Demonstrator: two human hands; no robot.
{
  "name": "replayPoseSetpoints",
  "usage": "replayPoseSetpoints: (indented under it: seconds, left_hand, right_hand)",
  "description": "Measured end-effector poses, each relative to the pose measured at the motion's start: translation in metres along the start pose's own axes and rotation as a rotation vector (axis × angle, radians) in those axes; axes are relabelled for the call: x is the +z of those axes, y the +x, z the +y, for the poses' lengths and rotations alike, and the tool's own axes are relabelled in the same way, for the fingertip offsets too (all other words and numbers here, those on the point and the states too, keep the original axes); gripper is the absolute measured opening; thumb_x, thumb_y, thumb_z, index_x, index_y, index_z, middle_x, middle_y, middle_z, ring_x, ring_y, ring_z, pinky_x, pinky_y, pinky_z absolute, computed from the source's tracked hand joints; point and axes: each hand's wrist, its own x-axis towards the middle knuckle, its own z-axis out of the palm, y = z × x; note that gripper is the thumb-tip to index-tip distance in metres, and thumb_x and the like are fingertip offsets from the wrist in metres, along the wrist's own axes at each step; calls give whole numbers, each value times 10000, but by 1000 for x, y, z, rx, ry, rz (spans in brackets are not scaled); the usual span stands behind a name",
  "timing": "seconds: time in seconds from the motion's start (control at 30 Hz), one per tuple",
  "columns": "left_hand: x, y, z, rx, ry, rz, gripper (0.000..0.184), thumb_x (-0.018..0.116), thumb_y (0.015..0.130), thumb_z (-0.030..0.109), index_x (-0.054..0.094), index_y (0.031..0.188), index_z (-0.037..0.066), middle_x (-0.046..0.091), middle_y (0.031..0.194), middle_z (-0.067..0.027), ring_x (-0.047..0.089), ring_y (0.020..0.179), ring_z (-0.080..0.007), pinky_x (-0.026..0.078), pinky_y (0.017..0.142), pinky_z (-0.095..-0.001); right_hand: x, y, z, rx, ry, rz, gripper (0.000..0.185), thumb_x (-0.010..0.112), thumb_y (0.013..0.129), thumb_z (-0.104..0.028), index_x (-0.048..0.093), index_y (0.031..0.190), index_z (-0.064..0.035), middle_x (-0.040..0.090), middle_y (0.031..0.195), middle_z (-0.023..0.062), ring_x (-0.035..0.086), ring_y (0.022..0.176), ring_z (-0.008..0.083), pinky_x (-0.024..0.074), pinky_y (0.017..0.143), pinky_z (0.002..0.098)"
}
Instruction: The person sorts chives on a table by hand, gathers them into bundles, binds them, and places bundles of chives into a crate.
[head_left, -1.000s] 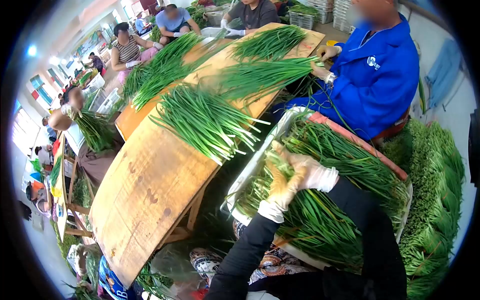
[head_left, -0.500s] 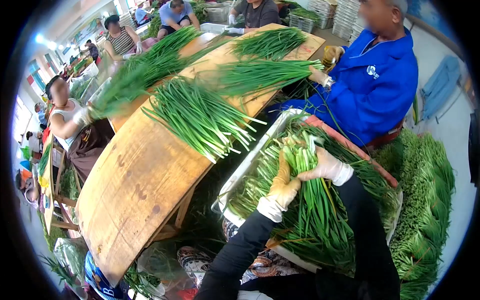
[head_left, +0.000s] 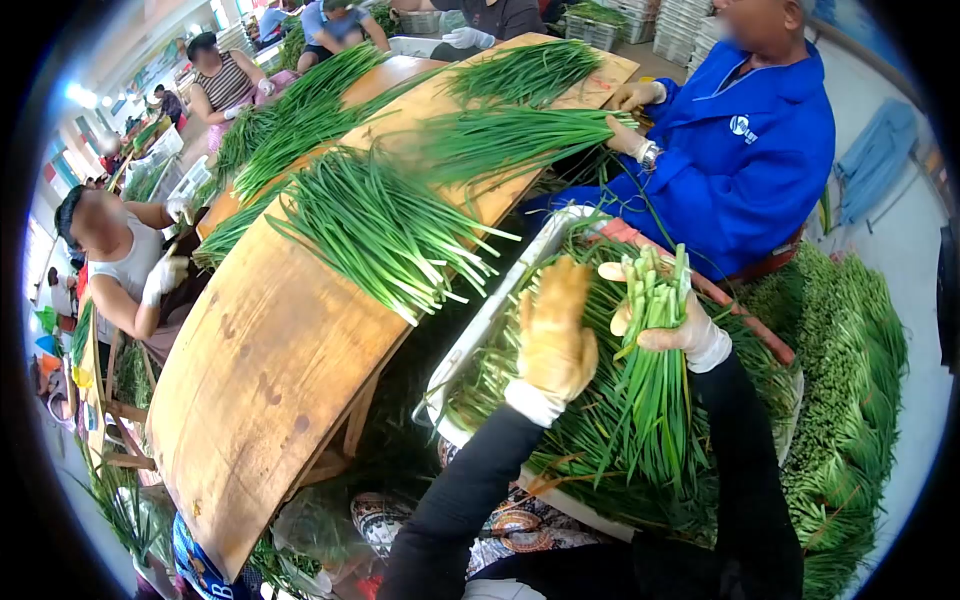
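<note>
Right of centre, the right hand [head_left: 682,322] clasps a chive bunch [head_left: 655,372] while the empty, unclenched left hand [head_left: 557,338] blocks part of the crate [head_left: 485,322] beside the desk [head_left: 255,395].

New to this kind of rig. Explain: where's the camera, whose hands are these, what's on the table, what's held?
No machine here: a person works with their own gloved hands. The one camera sits on that person's head, looking forward and down, so their arms reach in from the bottom.

The right hand grips a bunch of green stalks, cut ends up, leaves hanging down. The left hand is open beside it. Both are over a white crate of more greens.

On the wooden table lie several piles of long leaves. The person in blue and the others are co-workers.
</note>
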Motion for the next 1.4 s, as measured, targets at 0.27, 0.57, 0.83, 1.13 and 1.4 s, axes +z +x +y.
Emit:
replayPoseSetpoints:
  seconds: [0.27, 0.57, 0.83, 1.13, 1.4]
  left_hand:
    - [57, -32, -68, 41, 622, -507, 559, 412, 832, 281, 205, 1343, 193, 252, 1372, -67, 206, 1282, -267, 88, 1010, -525]
    - [56, -28, -65, 21, 646, -551, 560, 423, 837, 321, 211, 1341, 206, 247, 1376, -54, 197, 1283, -274, 110, 1004, -537]
    - [-28, 10, 26, -509, -696, -343, 803, 410, 745, 643, 283, 1301, 79, 308, 1328, -146, 331, 1195, -321, 280, 953, -471]
    - [-129, -1, 125, -581, -1417, -753, 1088, 296, 638, 802, 46, 1334, 5, 179, 1359, -236, 379, 1152, -378, 419, 867, -434]
    - [-244, -72, 116, -441, -1320, -508, 838, 361, 736, 629, 160, 1324, 66, 316, 1095, -160, 423, 922, -296, 448, 722, -374]
  right_hand:
    - [-24, -50, -51, -331, 89, 200, 870, 729, 590, -202, 240, 1290, -36, 502, 1017, 97, 551, 767, 142, 470, 668, 272]
    - [-69, -169, -275, -854, -15, 1208, 499, 315, 828, -414, 401, 1237, -141, 389, 1241, 110, 492, 1023, 240, 475, 800, 359]
    - [-12, -136, -323, -840, -423, 800, 495, 524, 744, -219, 399, 1201, -76, 519, 1072, 101, 555, 923, 198, 492, 782, 336]
    - [153, -2, -236, -768, -1235, -234, 358, 591, 677, -145, 514, 1011, -43, 558, 755, 98, 569, 698, 209, 478, 629, 329]
    - [302, 5, -145, -1304, -1265, -802, 392, 521, 715, -160, 480, 1093, -64, 554, 687, 44, 563, 643, 204, 452, 582, 333]
